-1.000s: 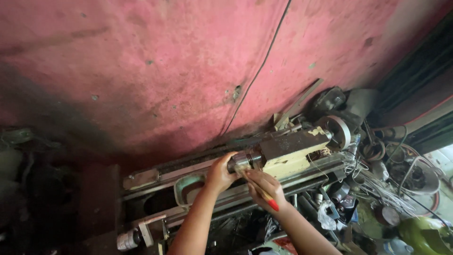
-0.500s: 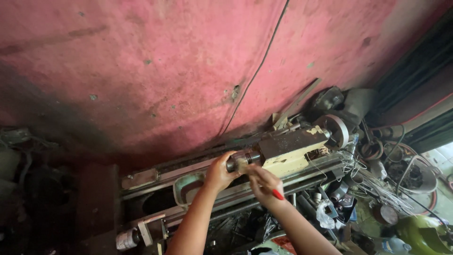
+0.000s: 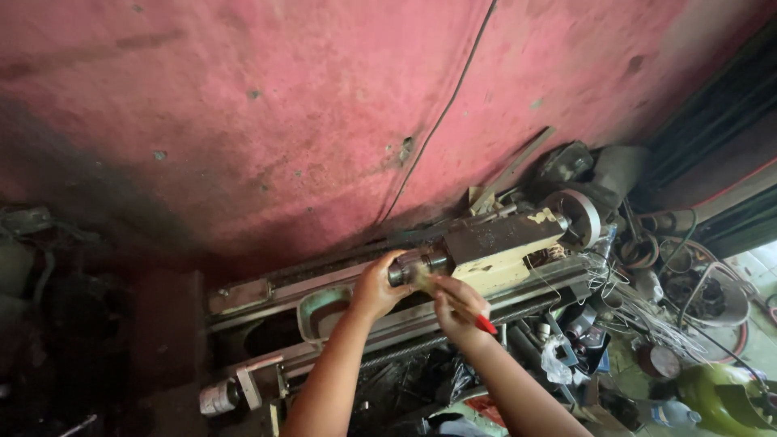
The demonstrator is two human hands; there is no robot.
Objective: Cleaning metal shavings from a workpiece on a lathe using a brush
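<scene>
Your left hand (image 3: 379, 285) is wrapped around the dark metal chuck (image 3: 414, 265) at the nose of the cream-painted headstock (image 3: 502, 251), fingers closed on its rim. Your right hand (image 3: 455, 306) sits just beside it, fingers pinched on a small brush (image 3: 477, 317) with a red handle, its bristle end touching the chuck's underside. That chuck looks heavy, rigid steel, probably oily and slick, so hold it around the full outer rim (not by any jaw edges). The brush is light and easy to pinch at the handle. The lathe bed (image 3: 324, 301) runs left, greasy and worn. Behind it stands a stained pink wall (image 3: 307, 113) with a thin cable (image 3: 441, 121) running down it; tangled wires (image 3: 639, 311) and a green cylinder (image 3: 720, 396) crowd the floor at right.
</scene>
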